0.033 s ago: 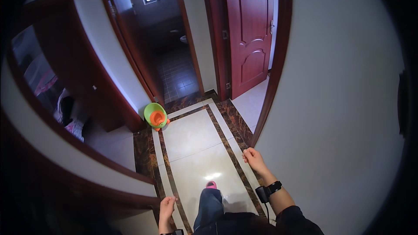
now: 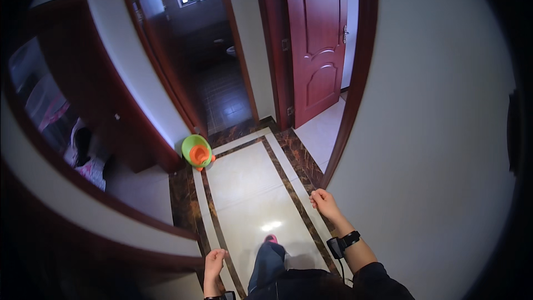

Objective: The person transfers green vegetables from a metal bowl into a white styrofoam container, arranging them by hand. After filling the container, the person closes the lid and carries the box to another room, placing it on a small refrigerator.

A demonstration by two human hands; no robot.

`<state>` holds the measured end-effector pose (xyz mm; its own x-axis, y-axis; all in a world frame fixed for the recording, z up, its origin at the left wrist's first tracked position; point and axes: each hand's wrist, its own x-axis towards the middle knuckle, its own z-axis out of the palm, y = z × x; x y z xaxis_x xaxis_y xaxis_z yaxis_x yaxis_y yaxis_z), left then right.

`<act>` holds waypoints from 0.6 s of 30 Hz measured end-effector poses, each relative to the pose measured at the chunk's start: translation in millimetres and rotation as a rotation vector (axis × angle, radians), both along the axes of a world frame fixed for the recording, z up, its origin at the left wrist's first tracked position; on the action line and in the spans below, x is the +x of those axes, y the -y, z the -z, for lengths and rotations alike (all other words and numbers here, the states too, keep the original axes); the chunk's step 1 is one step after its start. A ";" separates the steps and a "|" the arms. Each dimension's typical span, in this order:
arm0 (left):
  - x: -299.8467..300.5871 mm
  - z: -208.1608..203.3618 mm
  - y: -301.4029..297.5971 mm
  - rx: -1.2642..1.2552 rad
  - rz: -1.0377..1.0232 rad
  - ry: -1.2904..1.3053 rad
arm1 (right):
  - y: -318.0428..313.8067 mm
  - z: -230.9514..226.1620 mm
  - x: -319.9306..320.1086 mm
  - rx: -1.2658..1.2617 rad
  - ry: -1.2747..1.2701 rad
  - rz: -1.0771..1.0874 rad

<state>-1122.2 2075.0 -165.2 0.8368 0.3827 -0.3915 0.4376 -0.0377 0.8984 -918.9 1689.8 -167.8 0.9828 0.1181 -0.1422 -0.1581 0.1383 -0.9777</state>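
Both of my hands hang in front of me above the hallway floor, fingers curled in. My left hand (image 2: 215, 265) is low at the left, closed with nothing visible in it. Nearest to the right wall, my right hand (image 2: 325, 203) is loosely closed, and I see nothing in it. A black band with a small dark box (image 2: 336, 247) and a cable sits on my right wrist. Another dark band (image 2: 226, 295) shows at my left wrist. My pink shoe (image 2: 271, 239) shows beyond the jeans leg (image 2: 268, 264).
A green and orange child's potty (image 2: 198, 154) stands on the floor by the left door frame. Ahead, an open doorway (image 2: 225, 97) leads to a dark tiled room. A red-brown door (image 2: 317, 50) stands ajar at the right. Cream tiles (image 2: 247, 175) have dark marbled borders.
The view has shifted very slightly, so the potty and doorways sit a little differently in the picture. Both hands keep the same closed pose.
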 end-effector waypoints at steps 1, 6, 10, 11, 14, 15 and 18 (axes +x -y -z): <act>40.3 -1.5 -12.9 0.014 0.038 0.034 | -6.5 -3.4 26.2 -0.015 -0.068 0.027; 254.6 -20.6 -32.7 0.092 0.330 0.080 | -9.8 -22.7 138.0 0.042 -0.002 0.216; 409.2 -32.8 -1.1 -0.011 0.539 0.033 | 1.5 -4.2 222.8 -0.035 -0.126 0.371; 446.5 -34.5 8.6 -0.018 0.610 0.079 | 2.4 3.4 250.7 -0.045 -0.104 0.413; 539.7 -31.5 41.9 -0.053 0.736 0.020 | 18.9 21.3 327.7 0.028 -0.102 0.503; 567.7 -33.2 52.3 -0.073 0.722 0.022 | 22.6 21.6 355.5 0.048 -0.120 0.523; 644.0 -37.8 74.9 -0.102 0.699 -0.062 | 39.1 13.1 438.0 -0.024 -0.074 0.520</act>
